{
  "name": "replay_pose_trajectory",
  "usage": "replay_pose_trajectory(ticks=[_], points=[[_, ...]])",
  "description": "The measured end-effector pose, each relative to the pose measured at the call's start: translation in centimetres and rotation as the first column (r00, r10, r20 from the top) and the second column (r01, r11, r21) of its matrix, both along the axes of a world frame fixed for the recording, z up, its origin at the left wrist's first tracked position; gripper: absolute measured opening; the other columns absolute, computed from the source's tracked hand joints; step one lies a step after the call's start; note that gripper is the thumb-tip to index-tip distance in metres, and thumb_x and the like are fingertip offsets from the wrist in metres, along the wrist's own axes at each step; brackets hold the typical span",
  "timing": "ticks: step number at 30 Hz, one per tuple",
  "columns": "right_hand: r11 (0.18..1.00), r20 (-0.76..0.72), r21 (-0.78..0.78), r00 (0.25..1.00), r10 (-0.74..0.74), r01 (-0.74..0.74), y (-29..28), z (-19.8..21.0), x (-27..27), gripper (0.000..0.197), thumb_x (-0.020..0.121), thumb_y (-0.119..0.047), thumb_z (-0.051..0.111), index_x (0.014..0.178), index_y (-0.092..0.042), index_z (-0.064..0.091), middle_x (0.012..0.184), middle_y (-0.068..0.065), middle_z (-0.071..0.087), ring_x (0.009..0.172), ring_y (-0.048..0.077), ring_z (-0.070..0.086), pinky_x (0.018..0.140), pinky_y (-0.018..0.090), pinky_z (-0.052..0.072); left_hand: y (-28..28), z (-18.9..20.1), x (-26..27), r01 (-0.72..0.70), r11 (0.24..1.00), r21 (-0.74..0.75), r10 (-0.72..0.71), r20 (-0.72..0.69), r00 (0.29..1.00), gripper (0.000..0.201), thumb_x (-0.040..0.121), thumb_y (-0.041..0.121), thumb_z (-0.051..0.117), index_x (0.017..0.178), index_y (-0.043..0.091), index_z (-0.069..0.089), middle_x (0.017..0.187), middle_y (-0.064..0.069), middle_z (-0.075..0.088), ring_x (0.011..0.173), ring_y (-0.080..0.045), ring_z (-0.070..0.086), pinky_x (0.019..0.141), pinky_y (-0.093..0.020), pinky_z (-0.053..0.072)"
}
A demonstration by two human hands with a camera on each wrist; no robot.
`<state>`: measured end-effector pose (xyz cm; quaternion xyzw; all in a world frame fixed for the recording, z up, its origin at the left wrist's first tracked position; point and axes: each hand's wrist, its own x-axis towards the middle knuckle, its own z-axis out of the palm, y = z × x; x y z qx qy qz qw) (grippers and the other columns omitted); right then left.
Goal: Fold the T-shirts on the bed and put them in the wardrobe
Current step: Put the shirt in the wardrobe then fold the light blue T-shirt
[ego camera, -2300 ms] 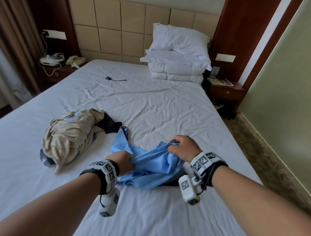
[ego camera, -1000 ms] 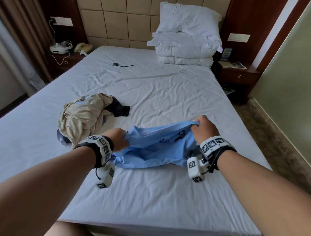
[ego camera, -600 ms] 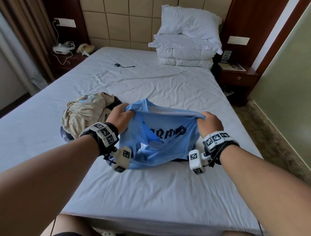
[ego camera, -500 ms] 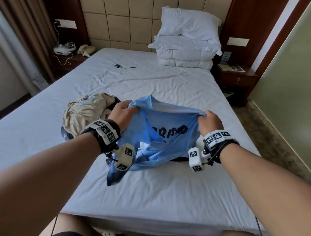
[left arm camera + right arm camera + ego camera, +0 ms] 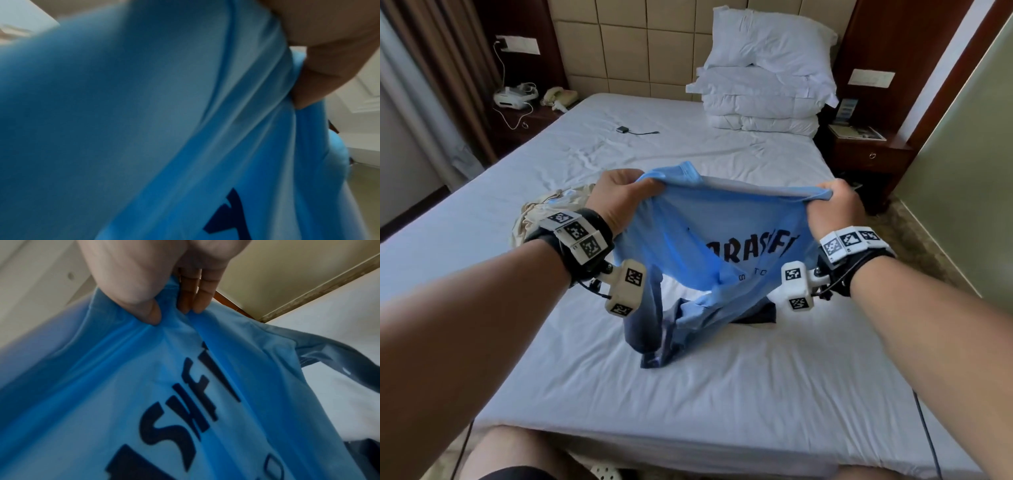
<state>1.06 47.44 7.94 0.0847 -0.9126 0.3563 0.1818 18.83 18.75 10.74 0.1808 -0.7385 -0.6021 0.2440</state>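
Observation:
A light blue T-shirt with dark lettering hangs stretched between my two hands above the white bed. My left hand grips its upper left edge and my right hand grips the upper right edge. Its lower part droops and touches the sheet. Blue cloth fills the left wrist view under my curled fingers. In the right wrist view thumb and fingers pinch the shirt. A crumpled beige garment lies on the bed behind my left wrist, mostly hidden.
Stacked white pillows sit at the bed's head on the right. A small dark device with a cable lies mid-bed. Nightstands flank the bed; the left one holds a phone and a white appliance. My knee shows below the bed's near edge.
Both hands have lifted the blue T-shirt off the bed and pulled it apart, so it now hangs spread with its print showing. The camera view has tilted and moved back.

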Motion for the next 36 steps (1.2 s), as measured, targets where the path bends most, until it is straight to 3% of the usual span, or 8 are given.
replay_pose_trajectory(ticks=[5, 15, 21, 24, 26, 30, 33, 36], points=[[0.995, 0.009, 0.095, 1.000, 0.008, -0.009, -0.3, -2.2, -2.8, 0.018, 0.080, -0.006, 0.049, 0.062, -0.009, 0.047, 0.070, 0.015, 0.051, 0.058, 0.035, 0.043, 0.045, 0.028, 0.023, -1.6, -3.7, -2.0, -0.092, 0.968, -0.236, 0.113, 0.078, 0.991, 0.003, 0.083, 0.013, 0.074, 0.083, 0.012, 0.071, 0.056, 0.009, 0.055, 0.042, 0.003, 0.047, 0.042, -0.010, 0.035], [0.964, 0.094, 0.231, 0.989, 0.110, -0.130, -2.4, -5.7, -8.7, 0.035, 0.086, -0.017, 0.051, 0.054, -0.017, 0.037, 0.066, 0.007, 0.041, 0.070, 0.029, 0.040, 0.050, 0.032, 0.020, -4.7, -9.8, -8.3, -0.120, 0.923, -0.366, 0.195, 0.174, 0.965, 0.011, 0.082, 0.011, 0.070, 0.091, 0.014, 0.066, 0.072, 0.004, 0.058, 0.058, -0.006, 0.051, 0.047, -0.012, 0.038], [0.935, 0.156, 0.271, 0.969, 0.193, -0.230, -5.3, -8.2, -14.7, 0.036, 0.090, -0.022, 0.053, 0.056, -0.016, 0.043, 0.074, 0.004, 0.046, 0.078, 0.026, 0.048, 0.064, 0.033, 0.035, -7.5, -12.9, -13.8, -0.183, 0.909, -0.376, 0.285, 0.237, 0.929, 0.016, 0.082, 0.011, 0.070, 0.077, 0.011, 0.055, 0.064, 0.001, 0.049, 0.053, -0.013, 0.042, 0.045, -0.018, 0.033], [0.948, 0.209, 0.207, 0.958, 0.198, -0.241, -7.1, -9.9, -16.9, 0.019, 0.094, -0.031, 0.058, 0.098, -0.016, 0.068, 0.126, 0.007, 0.055, 0.113, 0.024, 0.055, 0.091, 0.035, 0.047, -9.1, -14.5, -16.6, -0.193, 0.901, -0.389, 0.296, 0.224, 0.929, 0.008, 0.084, 0.011, 0.070, 0.082, 0.004, 0.066, 0.066, 0.001, 0.056, 0.054, -0.009, 0.047, 0.043, -0.008, 0.035], [0.946, 0.293, 0.183, 0.933, 0.207, -0.267, -8.2, -11.9, -17.5, 0.054, 0.091, -0.039, 0.063, 0.141, -0.021, 0.052, 0.159, 0.004, 0.028, 0.139, 0.021, 0.041, 0.111, 0.038, 0.039, -9.8, -16.1, -18.2, -0.209, 0.911, -0.356, 0.300, 0.225, 0.927, 0.012, 0.086, 0.015, 0.069, 0.095, 0.007, 0.074, 0.077, 0.000, 0.064, 0.060, -0.007, 0.054, 0.048, -0.003, 0.037], [0.936, 0.445, 0.187, 0.875, 0.191, -0.299, -9.9, -17.0, -15.8, 0.078, 0.088, -0.037, 0.069, 0.156, -0.033, 0.029, 0.167, -0.005, -0.001, 0.151, 0.022, 0.022, 0.118, 0.037, 0.032, -10.0, -20.9, -19.2, -0.078, 0.907, -0.414, 0.246, 0.370, 0.896, 0.037, 0.086, 0.022, 0.070, 0.123, 0.017, 0.071, 0.120, -0.005, 0.069, 0.110, -0.022, 0.064, 0.090, -0.021, 0.045], [0.922, 0.394, 0.196, 0.888, 0.237, -0.333, -10.9, -19.1, -12.4, 0.067, 0.088, -0.034, 0.069, 0.150, -0.030, 0.042, 0.163, 0.002, 0.020, 0.145, 0.021, 0.032, 0.113, 0.035, 0.034, -9.4, -23.3, -17.9, -0.018, 0.851, -0.525, 0.272, 0.411, 0.870, 0.038, 0.082, 0.024, 0.072, 0.120, 0.019, 0.072, 0.128, -0.007, 0.065, 0.119, -0.028, 0.059, 0.104, -0.036, 0.044], [0.845, 0.383, 0.180, 0.827, 0.412, -0.504, -11.6, -19.8, -7.6, 0.036, 0.087, -0.033, 0.067, 0.123, -0.026, 0.068, 0.127, -0.002, 0.060, 0.116, 0.019, 0.057, 0.101, 0.034, 0.047, -8.2, -23.9, -15.9, -0.045, 0.849, -0.527, 0.307, 0.421, 0.854, 0.028, 0.083, 0.023, 0.070, 0.111, 0.020, 0.072, 0.110, -0.004, 0.068, 0.102, -0.026, 0.062, 0.091, -0.031, 0.045]])
